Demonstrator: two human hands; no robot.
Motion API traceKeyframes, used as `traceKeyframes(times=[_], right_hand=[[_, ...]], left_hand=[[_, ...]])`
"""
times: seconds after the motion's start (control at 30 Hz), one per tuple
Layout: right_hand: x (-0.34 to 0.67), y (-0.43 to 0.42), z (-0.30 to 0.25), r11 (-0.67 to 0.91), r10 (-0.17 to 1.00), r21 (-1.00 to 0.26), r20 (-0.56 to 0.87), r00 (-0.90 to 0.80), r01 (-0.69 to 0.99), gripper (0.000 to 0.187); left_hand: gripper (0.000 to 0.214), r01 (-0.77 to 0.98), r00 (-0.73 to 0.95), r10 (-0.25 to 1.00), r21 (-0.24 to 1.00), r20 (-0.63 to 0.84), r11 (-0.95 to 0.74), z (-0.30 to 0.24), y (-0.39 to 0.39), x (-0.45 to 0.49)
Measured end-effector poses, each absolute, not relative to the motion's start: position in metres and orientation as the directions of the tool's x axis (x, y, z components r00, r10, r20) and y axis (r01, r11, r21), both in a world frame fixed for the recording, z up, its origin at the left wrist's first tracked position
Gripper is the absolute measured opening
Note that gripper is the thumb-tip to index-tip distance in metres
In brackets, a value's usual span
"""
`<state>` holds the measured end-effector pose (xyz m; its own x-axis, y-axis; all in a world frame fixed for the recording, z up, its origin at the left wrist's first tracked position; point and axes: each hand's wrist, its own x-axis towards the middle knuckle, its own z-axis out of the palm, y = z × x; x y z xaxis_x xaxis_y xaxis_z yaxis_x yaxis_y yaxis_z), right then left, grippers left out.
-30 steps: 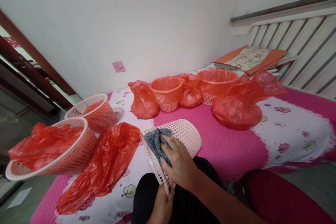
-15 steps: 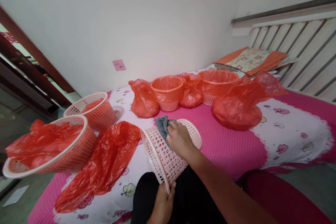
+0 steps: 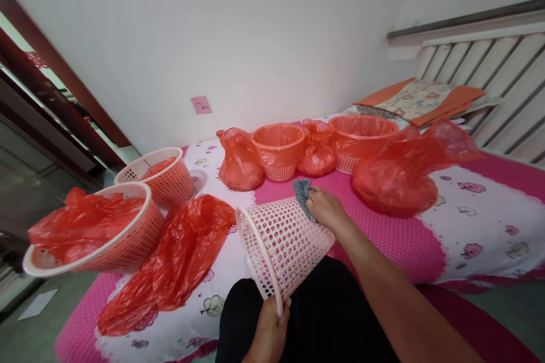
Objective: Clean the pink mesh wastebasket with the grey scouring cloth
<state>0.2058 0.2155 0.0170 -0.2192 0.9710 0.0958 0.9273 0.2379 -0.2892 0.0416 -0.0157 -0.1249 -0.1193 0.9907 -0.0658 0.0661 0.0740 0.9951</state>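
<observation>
One basket (image 3: 293,241) | rim (image 3: 269,267) in left grip (image 3: 270,326) | cloth (image 3: 302,194) in right grip (image 3: 326,209)

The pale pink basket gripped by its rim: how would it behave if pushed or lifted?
The basket is probably light, since it is full of holes. It looks fairly stiff: the rim shows no obvious bend in the left hand. Being round and on its side, it might roll.

Plastic and cloth
Smooth plastic basket (image 3: 293,238) at centre; rough, matt rag (image 3: 302,195); glossy plastic bag (image 3: 181,261) at lower left.
</observation>
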Motion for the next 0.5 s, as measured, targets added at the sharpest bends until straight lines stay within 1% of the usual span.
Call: traceKeyframes(times=[0.1, 0.23, 0.33, 0.37, 0.4, 0.47, 0.5], right_hand=[[0.219, 0.217, 0.008, 0.193, 0.981, -0.317, 0.079, -0.177, 0.928, 0.034], [0.228, 0.214, 0.001, 0.130, 0.991, -0.341, 0.064, -0.114, 0.931, 0.036], [0.232, 0.209, -0.001, 0.100, 0.994, -0.351, 0.070, -0.080, 0.931, 0.036], [0.233, 0.207, -0.002, 0.095, 0.995, -0.354, 0.074, -0.073, 0.930, 0.036], [0.233, 0.205, -0.003, 0.092, 0.995, -0.356, 0.078, -0.068, 0.930, 0.036], [0.234, 0.202, -0.005, 0.088, 0.994, -0.361, 0.086, -0.061, 0.928, 0.035], [0.233, 0.200, -0.006, 0.087, 0.994, -0.364, 0.090, -0.058, 0.927, 0.036]], left_hand=[[0.060, 0.081, -0.110, 0.993, 0.995, -0.050, 0.059, -0.126, -0.015, 0.040], [0.054, 0.132, -0.051, 0.997, 0.989, -0.061, 0.067, -0.120, -0.011, 0.031], [0.049, 0.142, 0.084, 0.992, 0.987, -0.090, 0.077, -0.100, -0.005, 0.019], [0.054, 0.125, 0.140, 0.984, 0.988, -0.105, 0.088, -0.090, -0.003, 0.015], [0.064, 0.094, 0.161, 0.981, 0.991, -0.112, 0.098, -0.078, 0.000, 0.012], [0.087, -0.027, 0.101, 0.992, 0.997, -0.075, 0.078, -0.051, 0.010, 0.008], [0.088, -0.077, 0.030, 0.999, 0.996, -0.039, 0.041, -0.036, 0.017, 0.008]])
